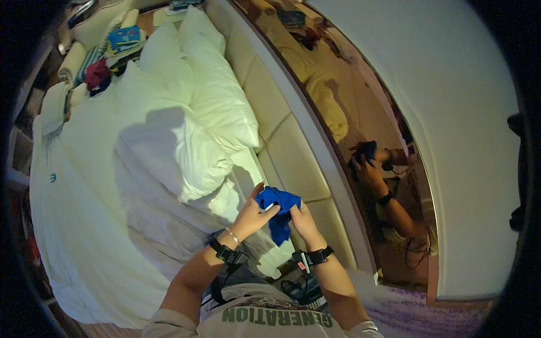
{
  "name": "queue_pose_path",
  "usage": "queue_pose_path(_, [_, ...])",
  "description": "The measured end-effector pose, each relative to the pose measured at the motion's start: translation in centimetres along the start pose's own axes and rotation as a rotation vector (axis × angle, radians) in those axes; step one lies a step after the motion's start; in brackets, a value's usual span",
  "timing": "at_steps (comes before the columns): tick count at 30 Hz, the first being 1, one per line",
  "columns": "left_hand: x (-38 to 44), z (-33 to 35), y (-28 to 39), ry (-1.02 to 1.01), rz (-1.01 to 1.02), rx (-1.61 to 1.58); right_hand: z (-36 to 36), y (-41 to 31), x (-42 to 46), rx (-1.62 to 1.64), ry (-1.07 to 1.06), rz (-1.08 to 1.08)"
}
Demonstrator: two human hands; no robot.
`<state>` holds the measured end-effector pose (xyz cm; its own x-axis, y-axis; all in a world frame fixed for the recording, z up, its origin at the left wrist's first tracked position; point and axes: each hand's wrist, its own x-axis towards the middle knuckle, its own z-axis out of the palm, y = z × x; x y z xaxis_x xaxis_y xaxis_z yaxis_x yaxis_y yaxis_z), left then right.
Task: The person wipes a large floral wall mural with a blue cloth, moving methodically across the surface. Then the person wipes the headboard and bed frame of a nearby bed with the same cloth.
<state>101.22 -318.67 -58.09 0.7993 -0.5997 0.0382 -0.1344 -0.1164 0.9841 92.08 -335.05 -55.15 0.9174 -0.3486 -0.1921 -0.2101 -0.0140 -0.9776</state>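
A bunched blue cloth is held up between both hands in front of my torso. My left hand grips its left side, with the thumb laid across the fabric near a small white patch. On the right side, my right hand pinches the cloth between thumb and fingers. A loose part of the fabric hangs down between the hands. Below the cloth is the edge of a white-sheeted mattress. Black straps with small devices circle both wrists.
A bed with a rumpled white cover spreads to the left, with white pillows against a padded cream headboard. Folded clothes and a dark red cloth lie at the far side. A wall mirror runs along the right.
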Motion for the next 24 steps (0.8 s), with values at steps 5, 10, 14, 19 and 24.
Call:
queue_pose_path(5, [-2.5,5.0,3.4,-0.144,-0.146,-0.362,-2.0,-3.3,-6.1,0.162,0.166,0.236])
queue_pose_path(10, [-4.6,7.7,1.2,-0.201,-0.12,-0.227,-5.7,2.5,-10.5,0.098,0.286,0.151])
queue_pose_path(14, [-5.5,8.6,3.3,-0.289,-0.035,-0.208,-6.7,0.6,-14.6,0.39,0.346,0.171])
queue_pose_path(19, [-7.5,11.0,6.0,-0.619,0.005,-0.078,-9.1,-0.3,-18.7,-0.069,0.319,0.288])
queue_pose_path(24, [-9.3,13.0,7.4,-0.568,-0.136,-0.132,-11.7,-1.0,-21.8,-0.238,0.618,0.056])
